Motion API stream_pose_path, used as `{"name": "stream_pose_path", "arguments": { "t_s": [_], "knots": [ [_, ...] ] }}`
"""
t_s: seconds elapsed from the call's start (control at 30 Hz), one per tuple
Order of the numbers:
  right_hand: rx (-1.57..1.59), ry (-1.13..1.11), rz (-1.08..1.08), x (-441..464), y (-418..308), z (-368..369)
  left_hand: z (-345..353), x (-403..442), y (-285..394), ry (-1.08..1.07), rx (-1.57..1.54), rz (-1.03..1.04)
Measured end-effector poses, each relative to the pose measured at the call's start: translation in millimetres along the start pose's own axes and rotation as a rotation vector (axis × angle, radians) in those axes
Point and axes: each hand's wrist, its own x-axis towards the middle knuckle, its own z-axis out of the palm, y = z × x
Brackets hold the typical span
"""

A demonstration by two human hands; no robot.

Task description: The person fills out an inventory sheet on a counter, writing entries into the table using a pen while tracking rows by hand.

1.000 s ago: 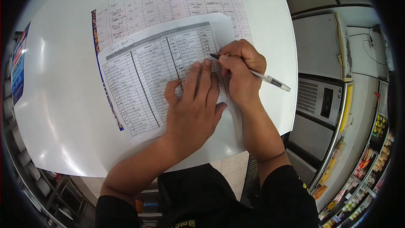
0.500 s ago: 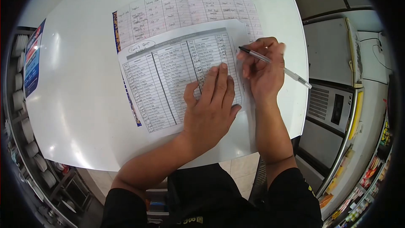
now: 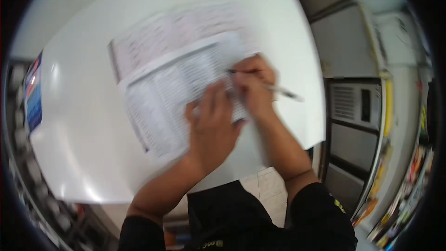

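A printed sheet with table columns (image 3: 160, 95) lies on the white table (image 3: 83, 135), overlapping the lower part of an open notebook with handwritten rows (image 3: 158, 39). My left hand (image 3: 211, 128) rests flat on the sheet, fingers stretched out. Pinched in my right hand (image 3: 258, 86) is a pen (image 3: 289, 94), its dark tip over the right part of the sheet. Motion blur hides the writing and whether the tip touches the paper.
A blue printed sheet (image 3: 34, 93) sits at the table's left edge. Shelves with stacked white dishes (image 3: 35, 169) stand beyond it. On the right are a metal appliance with a vent (image 3: 344, 102) and shelves of colourful packets (image 3: 413, 172).
My right hand has brought the pen leftward, from beside the sheet to over its right part. My left hand remains on the sheet. The whole view has shifted and blurred.
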Motion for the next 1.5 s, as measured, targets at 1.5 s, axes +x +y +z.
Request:
{"name": "stream_pose_path", "arguments": {
  "t_s": [1.5],
  "knots": [
    [-0.009, 0.278, -0.169, 26, 7, 30, 23, -4, -11, 0.057, 0.364, 0.019]
  ]
}}
